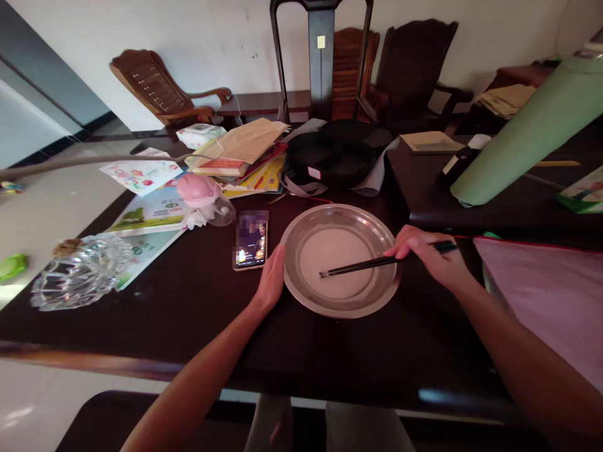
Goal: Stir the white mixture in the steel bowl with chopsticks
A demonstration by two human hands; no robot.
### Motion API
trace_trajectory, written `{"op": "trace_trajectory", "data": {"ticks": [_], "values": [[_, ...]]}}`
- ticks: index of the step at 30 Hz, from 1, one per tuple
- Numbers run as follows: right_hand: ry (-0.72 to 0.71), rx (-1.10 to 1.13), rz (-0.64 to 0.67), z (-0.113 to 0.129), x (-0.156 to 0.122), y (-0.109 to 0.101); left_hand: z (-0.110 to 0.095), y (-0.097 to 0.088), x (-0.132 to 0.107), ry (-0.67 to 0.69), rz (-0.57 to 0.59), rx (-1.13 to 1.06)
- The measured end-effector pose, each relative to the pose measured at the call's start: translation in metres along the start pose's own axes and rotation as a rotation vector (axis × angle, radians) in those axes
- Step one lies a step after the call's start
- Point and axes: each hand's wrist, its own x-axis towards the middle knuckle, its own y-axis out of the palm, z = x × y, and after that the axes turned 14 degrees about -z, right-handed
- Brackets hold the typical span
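Most fingers of the left hand are hidden at the rim of a metal bowl; the tips of the chopsticks perhaps dip into its pale contents. Mosaic blurs a phone, and a dark bottle bears print too small to read. The right edge crops a green flask and pink cloth.

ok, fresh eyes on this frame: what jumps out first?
Probably the shiny metal bowl of whitish contents at centre, the left hand at its side and the right hand holding dark chopsticks over it. Next, the big pale-green cylinder slanting in at upper right, then the clear glass dish on the table's left side.
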Motion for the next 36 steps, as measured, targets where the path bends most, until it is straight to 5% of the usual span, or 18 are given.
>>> {"op": "trace_trajectory", "data": {"ticks": [3, 9, 16, 20, 24, 31, 36], "values": [[-0.027, -0.100, 0.055, 0.000, 0.000, 0.002, -0.001, 0.000, 0.000, -0.009, -0.021, 0.006], [-0.022, 0.067, -0.252, -0.005, 0.002, -0.005, -0.003, 0.001, 0.000, 0.008, -0.005, -0.003], [-0.060, -0.076, 0.059, -0.001, -0.003, 0.006, -0.001, 0.002, 0.001, 0.016, -0.007, -0.003], [-0.056, -0.140, -0.115, -0.004, -0.001, 0.002, -0.002, 0.002, 0.001, 0.018, 0.014, -0.007], [-0.040, 0.045, -0.297, -0.008, 0.000, -0.004, -0.003, 0.002, 0.001, 0.026, 0.008, -0.026], [-0.028, -0.087, 0.070, 0.001, -0.003, 0.006, -0.004, 0.001, 0.001, 0.028, -0.001, -0.013], [-0.026, -0.044, -0.225, -0.004, 0.001, -0.001, -0.003, 0.002, 0.001, 0.031, 0.000, -0.023]]}}
